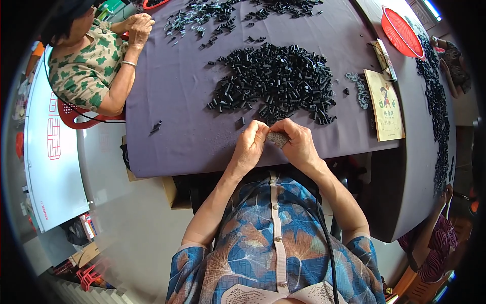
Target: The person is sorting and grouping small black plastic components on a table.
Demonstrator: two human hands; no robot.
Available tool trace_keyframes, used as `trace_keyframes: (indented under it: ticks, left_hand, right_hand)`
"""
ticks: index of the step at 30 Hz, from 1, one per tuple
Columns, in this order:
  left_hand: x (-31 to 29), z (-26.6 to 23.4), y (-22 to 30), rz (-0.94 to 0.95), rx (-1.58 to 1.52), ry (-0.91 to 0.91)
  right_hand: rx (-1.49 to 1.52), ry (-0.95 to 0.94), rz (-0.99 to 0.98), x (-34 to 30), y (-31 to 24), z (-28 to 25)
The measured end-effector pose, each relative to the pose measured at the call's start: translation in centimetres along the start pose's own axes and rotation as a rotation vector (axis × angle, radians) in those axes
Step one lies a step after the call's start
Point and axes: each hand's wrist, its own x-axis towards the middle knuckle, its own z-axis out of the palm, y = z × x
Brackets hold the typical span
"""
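Note:
Both my hands meet at the table's near edge, just in front of a large heap of small black cylindrical parts [273, 76]. My right hand [299, 144] is closed around a small grey-brown speckled piece [278, 139], which shows between the thumb and the curled fingers. My left hand [250, 144] is pinched, its fingertips close to those of the right. Whatever sits between the left fingertips is hidden or too small to make out. One loose black part [240, 121] lies on the cloth just beyond my left hand.
Grey cloth covers the table [172, 116]. A yellowish booklet [383, 106] lies at the right, beside clear bits [360, 91]. Farther off are a red basket [401, 31] and another pile of black parts [436, 101]. At the left sits a co-worker [93, 66] with hands raised.

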Motion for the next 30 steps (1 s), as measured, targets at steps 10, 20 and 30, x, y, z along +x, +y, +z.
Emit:
trace_keyframes:
  ticks: [10,20,30]
  left_hand:
    - [0.2,0.3,0.0,0.054,0.120,0.116]
    - [-0.3,0.5,0.7,-0.002,-0.090,0.046]
    - [-0.3,0.5,1.6,-0.089,-0.193,0.060]
  right_hand:
    - [0.136,0.049,0.098,-0.5,-0.2,0.6]
    - [0.042,-0.011,-0.025,-0.1,-0.3,0.1]
    - [0.013,0.094,-0.119,-0.5,0.1,1.4]
